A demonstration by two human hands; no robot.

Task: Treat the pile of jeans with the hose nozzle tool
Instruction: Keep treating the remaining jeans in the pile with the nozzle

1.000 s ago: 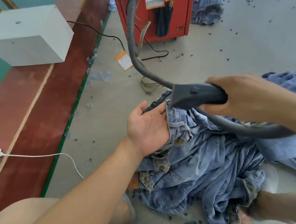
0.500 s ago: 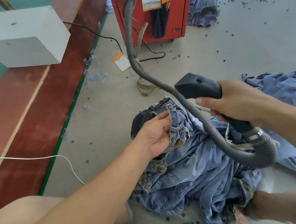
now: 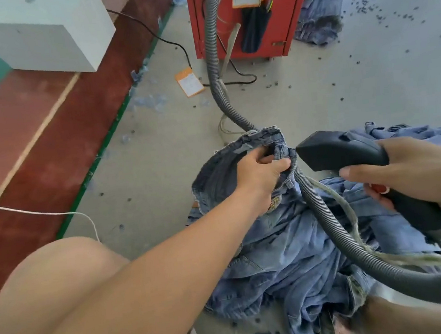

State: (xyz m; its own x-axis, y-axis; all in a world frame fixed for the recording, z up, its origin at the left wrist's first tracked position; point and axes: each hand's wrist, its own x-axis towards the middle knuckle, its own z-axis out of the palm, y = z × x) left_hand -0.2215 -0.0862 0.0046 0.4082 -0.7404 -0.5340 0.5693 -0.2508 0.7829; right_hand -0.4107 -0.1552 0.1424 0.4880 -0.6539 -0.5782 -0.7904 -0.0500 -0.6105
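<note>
A pile of blue jeans lies on the concrete floor in front of me. My left hand grips the waistband of the top pair and holds it up and open. My right hand grips the handle of the black hose nozzle tool, whose flat mouth points left, right beside the raised waistband. A grey ribbed hose runs from the tool's rear, loops over the pile and goes up to the red machine.
The red machine stands at the back with a black cable and an orange tag on the floor. A white box sits on the red floor strip at left. More jeans lie behind the machine. A white cable crosses at left. My bare knee is at lower left.
My left hand has lifted the waistband higher and opened it. My right hand has swung the nozzle down and left until its mouth is beside the waistband.
</note>
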